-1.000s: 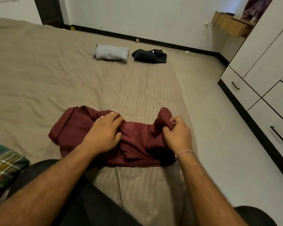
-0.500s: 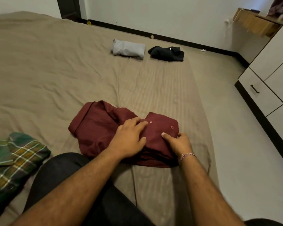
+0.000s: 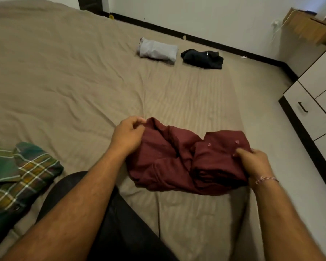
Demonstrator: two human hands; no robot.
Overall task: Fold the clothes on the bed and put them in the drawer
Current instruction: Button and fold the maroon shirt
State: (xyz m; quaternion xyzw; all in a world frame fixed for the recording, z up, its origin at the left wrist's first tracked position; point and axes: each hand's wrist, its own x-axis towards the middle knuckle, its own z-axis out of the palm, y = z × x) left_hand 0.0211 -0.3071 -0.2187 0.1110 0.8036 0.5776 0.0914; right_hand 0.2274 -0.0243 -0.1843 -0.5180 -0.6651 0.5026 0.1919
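A maroon button shirt, partly folded, lies on the tan bed sheet between the two hands. The left hand curls its fingers round the shirt's left edge, pinching the cloth. The right hand grips the folded right end, thumb on top near the buttons. Well beyond the hands, a folded grey garment and a folded black garment lie side by side. To the left of the left arm lies a green plaid shirt. Past the right hand stands a white drawer unit, closed.
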